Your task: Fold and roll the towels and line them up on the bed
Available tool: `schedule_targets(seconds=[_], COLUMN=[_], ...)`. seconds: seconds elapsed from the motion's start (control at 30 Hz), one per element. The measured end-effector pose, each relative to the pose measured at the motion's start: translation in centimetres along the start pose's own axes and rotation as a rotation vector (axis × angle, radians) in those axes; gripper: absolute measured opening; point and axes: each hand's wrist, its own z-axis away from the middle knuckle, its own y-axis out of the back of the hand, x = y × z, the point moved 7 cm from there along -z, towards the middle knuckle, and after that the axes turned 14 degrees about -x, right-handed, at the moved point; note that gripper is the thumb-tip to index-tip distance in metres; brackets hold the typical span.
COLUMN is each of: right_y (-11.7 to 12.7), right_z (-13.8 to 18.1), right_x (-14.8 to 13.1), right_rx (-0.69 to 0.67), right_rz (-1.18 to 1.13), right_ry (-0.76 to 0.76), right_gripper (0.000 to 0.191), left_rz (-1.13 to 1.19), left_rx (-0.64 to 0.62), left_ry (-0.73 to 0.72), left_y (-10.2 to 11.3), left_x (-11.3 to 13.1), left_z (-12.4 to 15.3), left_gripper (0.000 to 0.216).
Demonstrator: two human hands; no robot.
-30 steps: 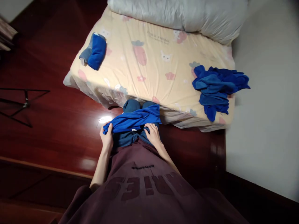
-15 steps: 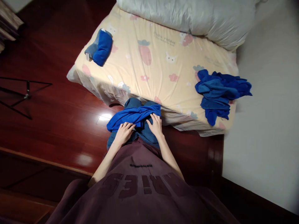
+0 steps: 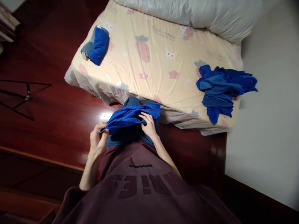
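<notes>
A blue towel lies across my thighs, loosely bunched and folded over itself. My left hand pinches its left corner, where a small pale tag shows, and holds that end slightly raised. My right hand is at the towel's near edge, right of its middle, with thumb and fingers closed on the fabric. Beyond my knees, on the bed, a heap of crumpled blue towels lies at the right. Rolled or folded towels, one bright blue and one grey-blue, sit side by side at the bed's far left.
The bed has a yellow sheet with rabbits and carrots. A grey-white quilt lies along its far side. A white wall stands at the right. Black stand legs rest on the dark red floor at left.
My left hand has moved left, from the towel's near edge to its left corner, lifting it. My right hand has shifted slightly left along the towel.
</notes>
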Motion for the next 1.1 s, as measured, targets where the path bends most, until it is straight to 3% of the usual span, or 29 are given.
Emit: schedule_targets(seconds=[0.1, 0.23, 0.4, 0.5, 0.6, 0.67, 0.73, 0.83, 0.9, 0.97, 1.03, 1.1], right_y=[-0.4, -0.9, -1.7, -3.1, -6.0, -7.3, -7.4, -4.8, -2.8, -1.9, -2.1, -2.7], right_z=[-0.2, 0.8, 3.3, 3.9, 4.8, 5.1, 3.7, 0.1, -1.8, -3.6, -5.0, -5.9], right_x=[-1.7, -2.9, -6.1, -10.9, -15.5, -16.4, -15.2, -10.6, -8.0, -6.3, -4.8, -3.4], right_rx=[-0.007, 0.024, -0.014, -0.269, -0.744, -0.925, -0.826, -0.329, -0.094, -0.053, -0.126, -0.196], right_rz=[-0.092, -0.271, -0.51, -0.581, -0.565, -0.587, -0.639, -0.585, -0.396, -0.156, 0.05, 0.184], right_ry=[0.045, 0.023, -0.063, 0.115, 0.39, 0.45, 0.357, 0.111, 0.034, 0.013, -0.01, -0.042], right_gripper=[0.027, 0.023, 0.027, 0.024, 0.023, 0.026, 0.02, 0.022, 0.023, 0.032, 0.036, 0.031], left_rz=[0.164, 0.173, -0.068, -0.043, 0.328, 0.623, 0.859, 1.103, 1.2, 1.234, 1.207, 1.103], left_rx=[0.134, 0.304, 0.371, 0.368, 0.408, 0.401, 0.398, 0.438, 0.398, 0.293, 0.214, 0.222], left_ry=[-0.076, -0.148, 0.137, 0.182, 0.062, -0.006, -0.062, -0.181, -0.312, -0.452, -0.529, -0.429], left_y=[2.2, 5.3, 9.4, 10.2, 10.0, 9.7, 9.9, 11.2, 12.2, 13.1, 14.2, 15.3], left_x=[0.9, 0.9, -2.4, -3.6, -3.7, -3.8, -4.2, -5.1, -5.2, -4.5, -3.9, -4.4], left_z=[-0.4, -1.0, -0.3, 0.2, 0.4, 0.3, 0.5, 1.5, 2.1, 2.6, 3.2, 3.6], left_gripper=[0.024, 0.04, 0.051, 0.056, 0.06, 0.066, 0.069, 0.06, 0.055, 0.052, 0.05, 0.052])
